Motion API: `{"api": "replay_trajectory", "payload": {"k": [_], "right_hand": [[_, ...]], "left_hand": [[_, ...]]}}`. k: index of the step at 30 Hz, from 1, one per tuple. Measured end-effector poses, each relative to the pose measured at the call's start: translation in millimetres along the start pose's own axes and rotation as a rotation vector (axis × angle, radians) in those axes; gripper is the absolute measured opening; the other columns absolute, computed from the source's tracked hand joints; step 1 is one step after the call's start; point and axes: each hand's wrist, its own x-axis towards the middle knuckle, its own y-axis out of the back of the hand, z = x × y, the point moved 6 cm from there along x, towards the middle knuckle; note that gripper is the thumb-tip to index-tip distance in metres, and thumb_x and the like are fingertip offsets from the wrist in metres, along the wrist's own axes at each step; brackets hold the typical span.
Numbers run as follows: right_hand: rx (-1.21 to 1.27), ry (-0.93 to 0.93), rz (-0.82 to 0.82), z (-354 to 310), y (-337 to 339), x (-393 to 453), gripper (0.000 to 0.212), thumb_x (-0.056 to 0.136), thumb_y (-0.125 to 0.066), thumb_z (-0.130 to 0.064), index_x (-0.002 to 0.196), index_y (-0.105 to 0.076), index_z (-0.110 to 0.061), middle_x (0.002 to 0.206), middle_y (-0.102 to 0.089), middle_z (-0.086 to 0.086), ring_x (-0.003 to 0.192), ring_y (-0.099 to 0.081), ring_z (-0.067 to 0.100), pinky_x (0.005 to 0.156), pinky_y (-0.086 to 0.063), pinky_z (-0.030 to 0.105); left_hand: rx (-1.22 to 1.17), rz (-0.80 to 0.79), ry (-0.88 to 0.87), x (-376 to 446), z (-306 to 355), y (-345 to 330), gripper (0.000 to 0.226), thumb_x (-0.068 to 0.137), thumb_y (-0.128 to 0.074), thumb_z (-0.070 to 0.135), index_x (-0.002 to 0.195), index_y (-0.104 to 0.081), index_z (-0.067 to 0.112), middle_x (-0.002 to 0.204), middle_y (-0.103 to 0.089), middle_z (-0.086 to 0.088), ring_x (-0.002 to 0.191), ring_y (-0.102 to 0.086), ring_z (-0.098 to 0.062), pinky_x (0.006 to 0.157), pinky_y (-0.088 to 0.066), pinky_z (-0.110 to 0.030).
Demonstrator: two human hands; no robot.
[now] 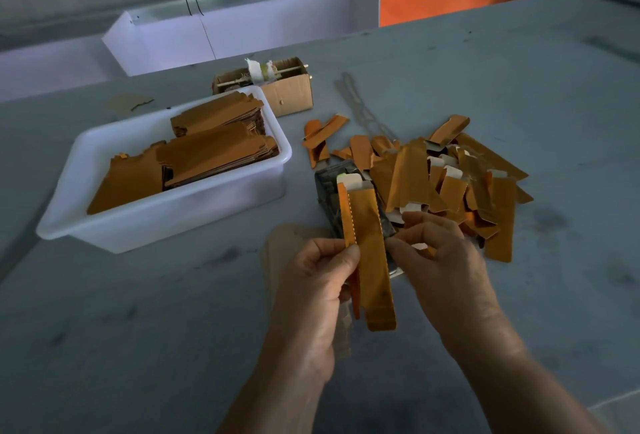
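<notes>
A long orange-gold flat carton blank [372, 253] with a white tab at its top stands upright between my hands above the grey table. My left hand [311, 291] pinches its left folded flap between thumb and fingers. My right hand [440, 260] pinches its right edge with curled fingers. Just behind the blank lies a dark metal block [327, 198], partly hidden by it. A loose heap of the same orange-gold blanks [450, 184] lies to the right of the block.
A white plastic tub [166, 222] at the left holds stacks of flat orange-gold blanks. Behind it stands a small open cardboard box [291, 94] with white tape rolls on a rod. A brown paper piece [284, 246] lies under my left hand. White panels rise at the table's far edge.
</notes>
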Motion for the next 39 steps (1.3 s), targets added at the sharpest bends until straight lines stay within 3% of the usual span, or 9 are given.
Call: {"api": "replay_trajectory", "payload": {"k": [3, 6, 18, 23, 26, 29, 33, 37, 39], "right_hand": [[-0.066, 0.052, 0.028, 1.2, -2.0, -2.7, 0.022, 0.083, -0.068, -0.023, 0.065, -0.057, -0.030, 0.118, -0.048, -0.011, 0.088, -0.051, 0.001, 0.069, -0.038, 0.009], [-0.080, 0.051, 0.042, 4.6, -4.4, -4.8, 0.022, 0.083, -0.068, -0.023, 0.066, -0.056, -0.030, 0.119, -0.051, -0.009, 0.101, -0.053, 0.007, 0.075, -0.041, 0.013], [-0.141, 0.186, 0.081, -0.1, -2.3, -10.2, 0.005, 0.084, -0.067, -0.015, 0.079, -0.066, -0.014, 0.114, -0.057, -0.004, 0.096, -0.055, 0.009, 0.068, -0.040, 0.006], [-0.413, 0.333, 0.161, -19.0, -0.6, -13.8, 0.011, 0.085, -0.067, -0.012, 0.078, -0.066, -0.003, 0.100, -0.059, 0.007, 0.092, -0.056, 0.024, 0.077, -0.051, 0.042], [-0.460, 0.348, 0.158, -20.0, 0.0, -12.1, 0.011, 0.086, -0.066, -0.010, 0.078, -0.065, -0.002, 0.095, -0.057, 0.009, 0.086, -0.055, 0.025, 0.072, -0.051, 0.045], [-0.497, 0.302, 0.091, -12.5, -1.8, -9.9, 0.012, 0.085, -0.066, -0.012, 0.080, -0.067, -0.001, 0.096, -0.056, 0.007, 0.086, -0.055, 0.024, 0.070, -0.050, 0.035], [-0.330, 0.252, 0.102, -5.0, 9.5, -18.7, 0.011, 0.085, -0.065, -0.008, 0.076, -0.063, -0.014, 0.089, -0.053, -0.004, 0.075, -0.055, 0.013, 0.059, -0.039, 0.015], [0.259, -0.003, -0.071, 1.6, 21.8, -15.5, 0.007, 0.080, -0.063, -0.017, 0.074, -0.065, -0.021, 0.075, -0.064, -0.003, 0.070, -0.061, 0.010, 0.068, -0.049, 0.026], [0.378, 0.006, -0.205, -9.5, 21.2, -17.3, 0.009, 0.072, -0.061, -0.025, 0.075, -0.069, -0.022, 0.075, -0.066, -0.002, 0.069, -0.061, 0.009, 0.066, -0.050, 0.028]], "left_hand": [[-0.040, -0.020, -0.041, 0.5, 3.1, -2.8, 0.009, 0.086, -0.064, 0.016, 0.087, -0.067, 0.007, 0.078, -0.073, -0.005, 0.068, -0.067, -0.012, 0.059, -0.051, -0.020], [-0.023, -0.033, -0.046, 1.8, 5.1, -7.8, 0.006, 0.087, -0.065, 0.013, 0.086, -0.066, 0.008, 0.075, -0.071, -0.005, 0.069, -0.067, -0.015, 0.060, -0.053, -0.023], [0.168, -0.056, -0.089, 1.0, 15.1, -13.0, 0.008, 0.090, -0.063, 0.013, 0.082, -0.065, 0.014, 0.062, -0.068, 0.010, 0.054, -0.062, 0.003, 0.048, -0.043, -0.008], [0.165, -0.027, -0.054, 3.5, 18.3, -12.1, 0.006, 0.089, -0.065, 0.016, 0.084, -0.068, 0.015, 0.066, -0.071, 0.006, 0.056, -0.064, 0.000, 0.048, -0.046, -0.010], [0.204, -0.023, -0.059, 5.0, 19.6, -11.7, 0.005, 0.088, -0.066, 0.017, 0.083, -0.068, 0.016, 0.068, -0.071, 0.005, 0.056, -0.065, -0.001, 0.049, -0.047, -0.011], [0.260, -0.008, -0.088, 5.6, 19.7, -11.1, 0.005, 0.088, -0.067, 0.017, 0.083, -0.068, 0.018, 0.072, -0.070, 0.003, 0.058, -0.063, 0.001, 0.051, -0.048, -0.010], [0.243, -0.014, -0.058, 7.1, 20.0, -10.9, 0.003, 0.087, -0.068, 0.016, 0.084, -0.068, 0.016, 0.075, -0.070, 0.003, 0.058, -0.062, 0.003, 0.053, -0.049, -0.009], [0.221, -0.056, -0.026, 5.9, 21.9, -12.6, 0.004, 0.088, -0.067, 0.014, 0.084, -0.067, 0.014, 0.059, -0.067, 0.011, 0.049, -0.059, 0.006, 0.043, -0.041, -0.007], [0.210, -0.079, -0.004, 3.3, 23.9, -13.6, 0.005, 0.086, -0.067, 0.014, 0.082, -0.066, 0.013, 0.053, -0.064, 0.010, 0.044, -0.057, 0.003, 0.040, -0.039, -0.009]]}}
